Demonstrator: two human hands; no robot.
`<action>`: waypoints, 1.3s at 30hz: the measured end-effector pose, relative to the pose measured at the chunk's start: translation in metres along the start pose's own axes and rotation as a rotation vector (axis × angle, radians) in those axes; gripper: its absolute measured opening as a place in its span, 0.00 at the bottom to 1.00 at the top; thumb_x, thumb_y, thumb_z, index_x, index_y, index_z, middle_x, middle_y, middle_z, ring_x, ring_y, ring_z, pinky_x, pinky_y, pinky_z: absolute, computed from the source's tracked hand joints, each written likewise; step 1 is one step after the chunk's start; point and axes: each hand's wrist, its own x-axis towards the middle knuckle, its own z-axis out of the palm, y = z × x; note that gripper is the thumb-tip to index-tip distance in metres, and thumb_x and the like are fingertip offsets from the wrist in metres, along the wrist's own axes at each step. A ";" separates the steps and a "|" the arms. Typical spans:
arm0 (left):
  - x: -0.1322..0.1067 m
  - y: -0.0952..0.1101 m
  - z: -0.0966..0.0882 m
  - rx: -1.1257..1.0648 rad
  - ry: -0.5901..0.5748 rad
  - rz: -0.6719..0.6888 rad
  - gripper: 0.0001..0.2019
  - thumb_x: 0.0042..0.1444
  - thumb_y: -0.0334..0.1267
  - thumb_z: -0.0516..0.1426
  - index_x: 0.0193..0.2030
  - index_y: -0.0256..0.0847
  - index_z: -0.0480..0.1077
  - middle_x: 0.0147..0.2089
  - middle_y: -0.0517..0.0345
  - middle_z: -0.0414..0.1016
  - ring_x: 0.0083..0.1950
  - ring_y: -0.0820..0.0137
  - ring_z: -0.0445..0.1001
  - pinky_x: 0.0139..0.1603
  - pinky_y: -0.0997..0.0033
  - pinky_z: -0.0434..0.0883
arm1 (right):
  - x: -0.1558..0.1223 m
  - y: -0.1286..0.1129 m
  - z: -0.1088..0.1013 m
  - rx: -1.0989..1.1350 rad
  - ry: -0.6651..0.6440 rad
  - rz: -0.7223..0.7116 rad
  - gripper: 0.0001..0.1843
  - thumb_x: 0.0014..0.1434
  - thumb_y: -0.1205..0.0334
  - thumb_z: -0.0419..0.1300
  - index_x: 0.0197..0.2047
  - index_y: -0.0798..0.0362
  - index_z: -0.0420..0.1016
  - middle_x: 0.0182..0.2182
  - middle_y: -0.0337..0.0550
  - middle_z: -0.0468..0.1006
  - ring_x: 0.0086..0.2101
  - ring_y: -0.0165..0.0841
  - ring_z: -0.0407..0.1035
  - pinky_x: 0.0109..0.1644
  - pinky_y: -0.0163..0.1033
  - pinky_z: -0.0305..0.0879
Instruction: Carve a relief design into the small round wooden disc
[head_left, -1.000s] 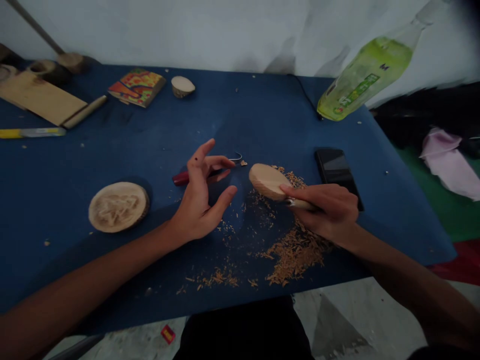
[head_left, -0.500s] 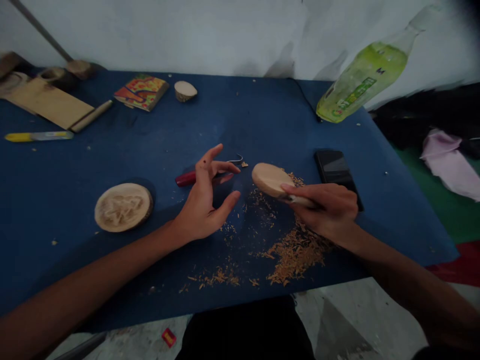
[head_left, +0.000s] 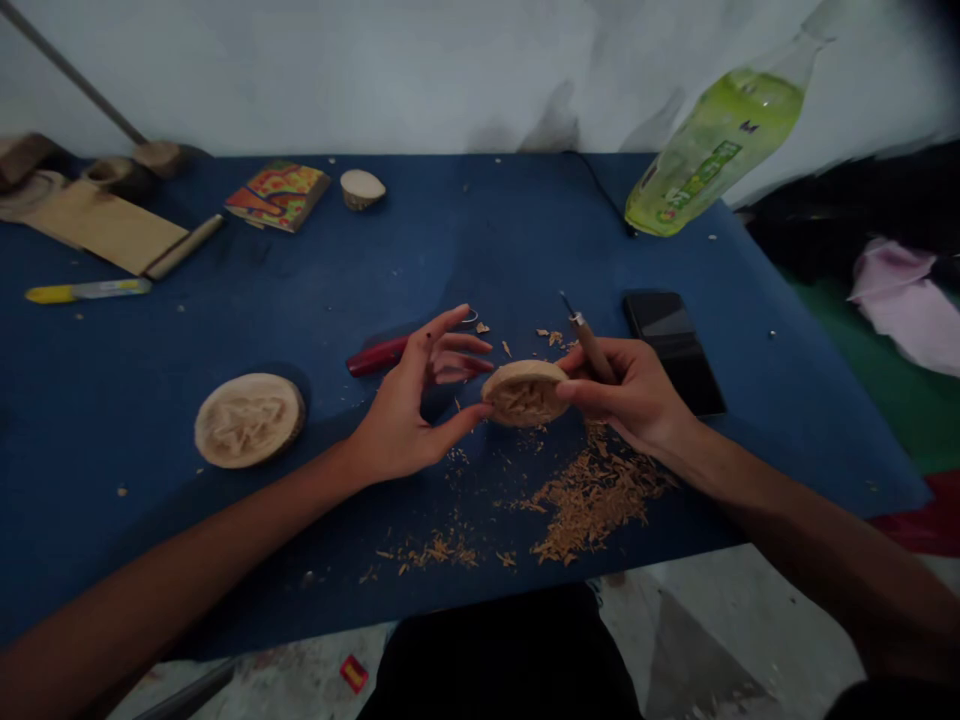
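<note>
My right hand grips a round wooden disc by its right edge, carved face toward me, and also holds a wooden-handled carving tool pointing up and away. My left hand has its fingers spread, with the thumb tip touching the disc's left edge. Behind my left hand a red-handled hook knife lies on the blue table. A pile of wood shavings lies below the disc.
A second carved disc lies at left. A black phone lies right of my hands. A green bottle stands at back right. A colourful booklet, a small wood piece, a wooden board and a yellow-handled knife sit at back left.
My right hand turned the disc so its carved face shows and brought it left to my left hand. The carving tool now points upward. My left thumb now touches the disc.
</note>
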 end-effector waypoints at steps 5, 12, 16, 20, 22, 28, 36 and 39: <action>-0.001 -0.004 0.002 -0.128 0.025 -0.090 0.49 0.75 0.53 0.77 0.92 0.65 0.56 0.63 0.52 0.86 0.48 0.67 0.91 0.47 0.69 0.92 | -0.001 0.001 0.008 0.110 -0.071 0.064 0.33 0.55 0.31 0.88 0.45 0.51 0.91 0.20 0.26 0.64 0.18 0.24 0.52 0.22 0.36 0.53; 0.003 0.003 0.002 -0.250 0.199 -0.295 0.48 0.71 0.54 0.80 0.88 0.62 0.61 0.61 0.56 0.85 0.54 0.67 0.89 0.51 0.72 0.91 | -0.003 0.009 0.009 0.109 -0.042 0.001 0.32 0.59 0.30 0.85 0.40 0.54 0.90 0.20 0.28 0.59 0.21 0.24 0.53 0.25 0.37 0.50; 0.002 0.016 0.008 -0.293 0.202 -0.353 0.48 0.70 0.54 0.81 0.88 0.61 0.63 0.61 0.55 0.85 0.56 0.64 0.89 0.54 0.67 0.92 | -0.004 0.004 0.008 0.057 -0.007 -0.072 0.28 0.57 0.35 0.88 0.34 0.51 0.89 0.21 0.32 0.64 0.26 0.28 0.60 0.30 0.37 0.54; -0.001 0.026 0.013 -0.341 0.176 -0.391 0.50 0.68 0.53 0.82 0.88 0.62 0.61 0.62 0.55 0.84 0.56 0.63 0.90 0.52 0.67 0.93 | -0.006 0.000 0.005 0.025 -0.010 -0.095 0.30 0.58 0.32 0.86 0.33 0.51 0.88 0.22 0.33 0.66 0.25 0.27 0.58 0.31 0.39 0.56; -0.003 0.028 0.015 -0.362 0.160 -0.410 0.52 0.67 0.52 0.83 0.89 0.62 0.60 0.63 0.55 0.84 0.56 0.63 0.91 0.51 0.68 0.94 | -0.006 0.001 0.004 0.014 -0.003 -0.096 0.31 0.58 0.32 0.86 0.32 0.51 0.86 0.22 0.32 0.64 0.26 0.28 0.58 0.31 0.39 0.55; -0.002 0.029 0.017 -0.409 0.126 -0.449 0.56 0.63 0.49 0.85 0.90 0.62 0.59 0.64 0.53 0.83 0.55 0.62 0.90 0.47 0.71 0.93 | -0.004 0.024 -0.002 0.002 0.008 -0.071 0.32 0.67 0.30 0.83 0.41 0.53 0.86 0.29 0.35 0.73 0.33 0.31 0.68 0.34 0.37 0.65; 0.004 0.033 0.016 -0.428 0.159 -0.483 0.50 0.68 0.52 0.82 0.87 0.59 0.61 0.61 0.55 0.85 0.51 0.68 0.88 0.47 0.72 0.90 | -0.001 0.048 -0.011 -0.017 -0.096 0.058 0.28 0.83 0.44 0.74 0.75 0.52 0.83 0.70 0.54 0.84 0.64 0.47 0.83 0.69 0.60 0.88; 0.003 0.035 0.015 -0.420 0.184 -0.501 0.49 0.67 0.51 0.83 0.86 0.59 0.62 0.61 0.55 0.84 0.52 0.68 0.87 0.49 0.71 0.90 | 0.000 0.047 -0.012 -0.011 -0.085 0.073 0.29 0.83 0.43 0.74 0.75 0.52 0.82 0.70 0.54 0.84 0.64 0.48 0.83 0.69 0.60 0.88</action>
